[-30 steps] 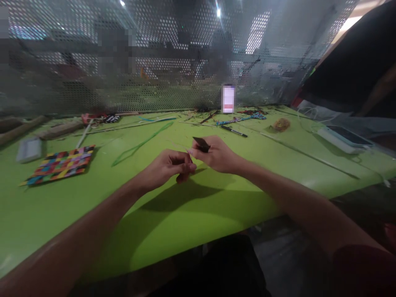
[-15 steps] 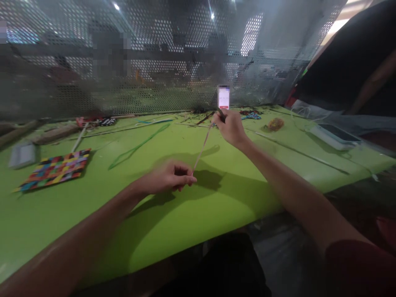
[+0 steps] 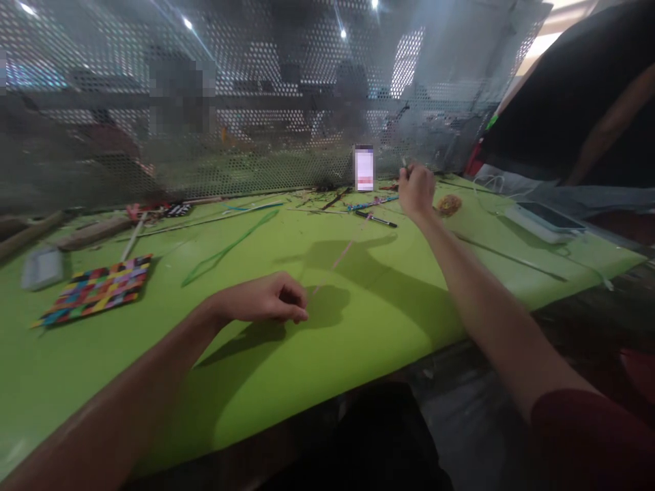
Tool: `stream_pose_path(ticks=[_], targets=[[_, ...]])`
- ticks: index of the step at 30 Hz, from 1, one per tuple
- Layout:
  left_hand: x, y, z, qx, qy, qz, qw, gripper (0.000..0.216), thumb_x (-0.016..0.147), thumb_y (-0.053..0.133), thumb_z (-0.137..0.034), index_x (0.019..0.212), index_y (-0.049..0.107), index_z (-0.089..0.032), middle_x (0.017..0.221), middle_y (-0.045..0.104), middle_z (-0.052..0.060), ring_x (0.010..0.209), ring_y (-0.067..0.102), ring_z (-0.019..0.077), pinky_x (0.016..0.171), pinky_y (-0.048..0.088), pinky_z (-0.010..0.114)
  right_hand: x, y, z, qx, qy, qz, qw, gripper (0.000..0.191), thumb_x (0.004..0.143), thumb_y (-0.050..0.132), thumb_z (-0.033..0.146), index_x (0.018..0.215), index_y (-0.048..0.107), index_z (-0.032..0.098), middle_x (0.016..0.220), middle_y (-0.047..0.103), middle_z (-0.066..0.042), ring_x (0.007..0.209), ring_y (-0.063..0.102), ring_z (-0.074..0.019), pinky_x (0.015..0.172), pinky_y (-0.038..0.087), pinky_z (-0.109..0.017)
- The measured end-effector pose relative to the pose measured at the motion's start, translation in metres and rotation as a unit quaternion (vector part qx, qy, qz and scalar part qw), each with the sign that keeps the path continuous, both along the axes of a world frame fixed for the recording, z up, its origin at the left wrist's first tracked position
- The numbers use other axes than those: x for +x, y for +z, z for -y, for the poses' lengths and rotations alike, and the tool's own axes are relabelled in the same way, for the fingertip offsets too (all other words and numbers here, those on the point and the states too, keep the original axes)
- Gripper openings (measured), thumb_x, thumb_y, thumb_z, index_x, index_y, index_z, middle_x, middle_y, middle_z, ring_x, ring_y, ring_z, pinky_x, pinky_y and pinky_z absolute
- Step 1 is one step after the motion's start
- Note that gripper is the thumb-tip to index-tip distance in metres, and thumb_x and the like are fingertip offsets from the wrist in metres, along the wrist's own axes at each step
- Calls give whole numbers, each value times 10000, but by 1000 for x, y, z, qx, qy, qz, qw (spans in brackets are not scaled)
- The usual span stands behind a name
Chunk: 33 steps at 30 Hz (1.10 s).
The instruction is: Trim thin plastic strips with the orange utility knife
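Note:
My left hand (image 3: 269,298) hovers low over the table, thumb and fingers pinched together at the near end of a thin pink strip (image 3: 342,256). From those fingertips the strip slants away to the black pen (image 3: 377,219) lying farther back. My right hand (image 3: 417,191) is raised at the back right, closed, with a small thin tip showing above its fingers; what it grips is mostly hidden. Beside the pen is a blue and pink patterned strip (image 3: 371,203). A phone (image 3: 364,168) with a lit screen stands upright behind them.
A colourful woven mat (image 3: 99,290) and a clear box (image 3: 42,268) lie at left. A green loop (image 3: 230,247) rests mid-table. An orange-brown bundle (image 3: 449,204), a thin stick (image 3: 512,256) and another phone (image 3: 550,217) are at right. Perforated sheeting (image 3: 245,153) borders the back; a person stands at right.
My right hand has moved right, away from the pink strip's far end, uncovering the pen and patterned strip. My left hand has shifted slightly left and nearer. The view has tilted a little.

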<state>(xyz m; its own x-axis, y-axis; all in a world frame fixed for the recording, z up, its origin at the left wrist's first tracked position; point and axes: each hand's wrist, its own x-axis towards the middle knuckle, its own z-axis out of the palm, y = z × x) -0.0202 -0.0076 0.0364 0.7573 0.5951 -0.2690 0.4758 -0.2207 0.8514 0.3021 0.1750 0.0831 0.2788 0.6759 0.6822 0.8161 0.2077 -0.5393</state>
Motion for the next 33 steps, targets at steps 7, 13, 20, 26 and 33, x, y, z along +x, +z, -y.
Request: stream_pose_path(ticks=[7, 13, 20, 26, 33], targets=[[-32, 11, -11, -83, -47, -64, 993, 242, 818, 735, -356, 689, 676, -160, 542, 578, -11, 466, 515, 100, 449, 373, 185, 37, 4, -9, 16, -128, -34, 991, 387, 946, 521, 214, 617, 318, 213, 1055, 676, -235, 876, 540, -85, 735, 213, -381], [-61, 18, -21, -97, -48, -73, 991, 252, 815, 755, -365, 700, 686, -152, 478, 501, -28, 427, 424, 76, 424, 333, 170, 48, 7, -7, -21, -178, -23, 984, 247, 1042, 443, 212, 1035, 645, 70, 1163, 661, -194, 1026, 589, -178, 829, 340, -302], [-84, 15, -33, -50, -31, -101, 993, 268, 826, 726, -371, 687, 661, -152, 501, 458, -32, 454, 371, 73, 429, 285, 178, 60, 14, -7, -34, -222, -40, 974, 292, 1054, 411, 208, 1226, 604, 72, 1207, 619, -219, 1138, 548, -228, 926, 359, -325], [-103, 11, -41, -7, -4, -136, 991, 264, 837, 691, -380, 701, 664, -155, 499, 433, -35, 460, 360, 83, 444, 274, 198, 68, 12, -11, -27, -232, -39, 972, 265, 1056, 420, 215, 1203, 600, 87, 1207, 602, -229, 1135, 521, -213, 875, 317, -320], [-119, 5, -49, 22, 18, -161, 986, 276, 798, 698, -412, 679, 651, -168, 535, 468, -24, 481, 380, 99, 476, 287, 221, 66, 13, -7, -36, -238, -33, 970, 330, 1063, 376, 216, 1287, 559, 56, 1254, 574, -280, 1175, 517, -241, 872, 299, -338]])
